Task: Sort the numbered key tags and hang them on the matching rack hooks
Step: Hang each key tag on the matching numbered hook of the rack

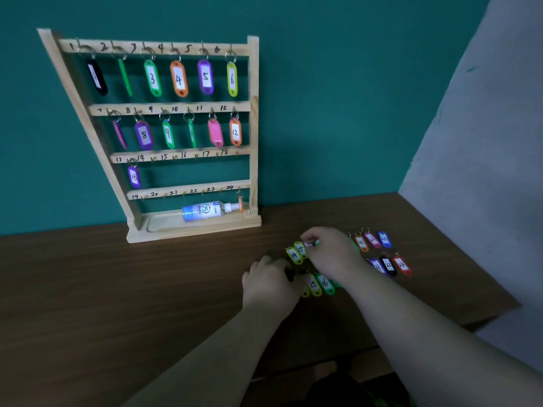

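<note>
A wooden key rack point(254, 124) stands against the teal wall, its hooks numbered 1 to 24. Tags hang on hooks 1 to 13, the lowest a purple tag 13 point(134, 176); an orange tag point(240, 204) hangs at hook 24. Loose tags lie in two rows on the brown table point(117, 289): yellow 14 point(293, 255) and 15 point(301, 249) in the far row, yellow 15 point(313, 284) and green 16 point(325, 283) in the near row. My right hand point(332, 254) pinches a tag's ring in the far row. My left hand point(269, 279) rests with curled fingers at the near row's left end; what it holds is hidden.
A spray bottle point(205, 211) lies in the rack's base tray. More tags lie to the right: orange 21 point(362, 242), pink 22 point(372, 239), blue 23 point(384, 238), black 22 point(388, 264), red 23 point(401, 264). The table's right edge point(458, 254) meets a grey wall.
</note>
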